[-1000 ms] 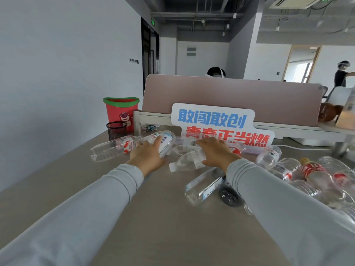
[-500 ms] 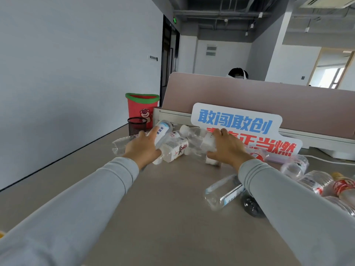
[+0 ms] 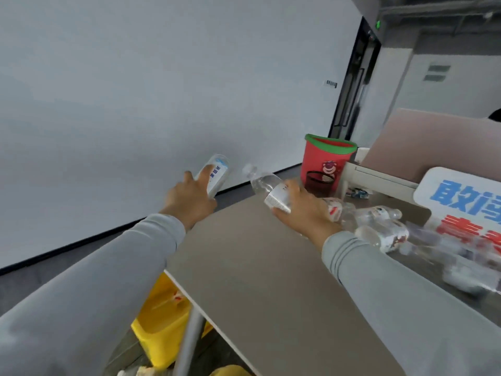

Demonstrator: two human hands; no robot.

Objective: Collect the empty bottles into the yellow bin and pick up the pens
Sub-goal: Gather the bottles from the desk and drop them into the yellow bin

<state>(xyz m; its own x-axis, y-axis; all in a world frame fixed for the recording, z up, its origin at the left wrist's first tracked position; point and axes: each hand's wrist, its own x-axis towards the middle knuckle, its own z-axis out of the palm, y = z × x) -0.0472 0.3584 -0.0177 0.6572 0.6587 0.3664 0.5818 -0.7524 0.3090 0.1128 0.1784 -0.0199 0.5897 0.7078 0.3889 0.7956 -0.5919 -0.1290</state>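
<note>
The left hand (image 3: 189, 198) is wrapped around a clear bottle with a blue and white label (image 3: 215, 172), and it holds the bottle out past the left edge of the table (image 3: 257, 267), up in the air. The right hand (image 3: 303, 213) is closed around the middle of a second clear bottle (image 3: 267, 185), right on its paper label, with the cap end pointing to about 10 o'clock. These bottles look empty, so they are probably very light. They are thin plastic, so I think they are a bit squishy and smooth. The middle, on the label, looks like the best place to hold, with a soft squeeze. From the left hand, the yellow bin (image 3: 162, 318) sits on the floor at about 6 o'clock, partly under the table edge. More bottles (image 3: 379, 229) lie on the table at about 3 o'clock from the right hand. At about 1 o'clock stands a red bucket (image 3: 326, 161). I cannot see any pens.
</note>
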